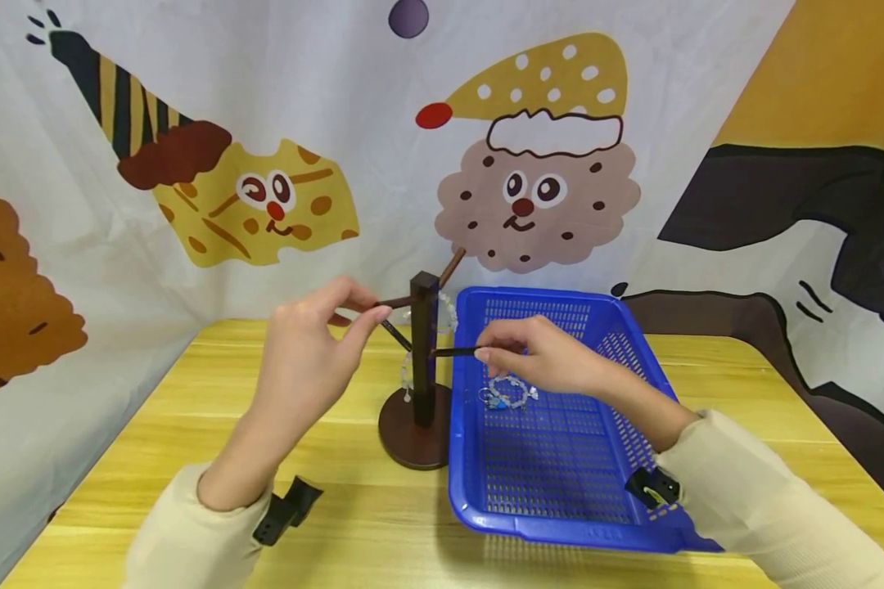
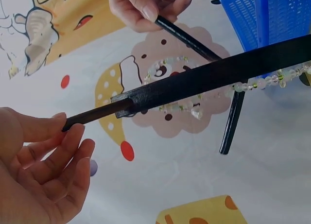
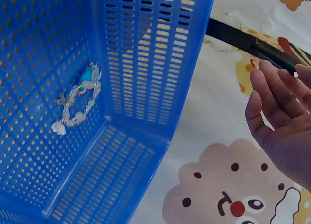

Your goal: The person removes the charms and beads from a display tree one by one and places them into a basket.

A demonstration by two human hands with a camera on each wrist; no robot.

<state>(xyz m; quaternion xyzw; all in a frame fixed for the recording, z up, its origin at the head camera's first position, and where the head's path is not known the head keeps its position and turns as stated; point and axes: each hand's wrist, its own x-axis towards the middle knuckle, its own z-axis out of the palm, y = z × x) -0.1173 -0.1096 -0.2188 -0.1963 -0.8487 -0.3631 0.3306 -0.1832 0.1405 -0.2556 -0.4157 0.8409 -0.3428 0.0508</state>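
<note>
A dark wooden jewellery stand with several side pegs and a round base stands upright on the table. My left hand pinches the end of its upper left peg between thumb and fingers. On the other side, my right hand pinches the tip of the lower right peg. One beaded bracelet hangs behind the post on the right, another on the left. In the right wrist view the right hand is partly cut off by the frame edge.
Right beside the stand sits a blue plastic basket. Inside it lies a pale beaded bracelet with a blue charm. The wood-grain table ends at a hanging cloth printed with cartoon figures.
</note>
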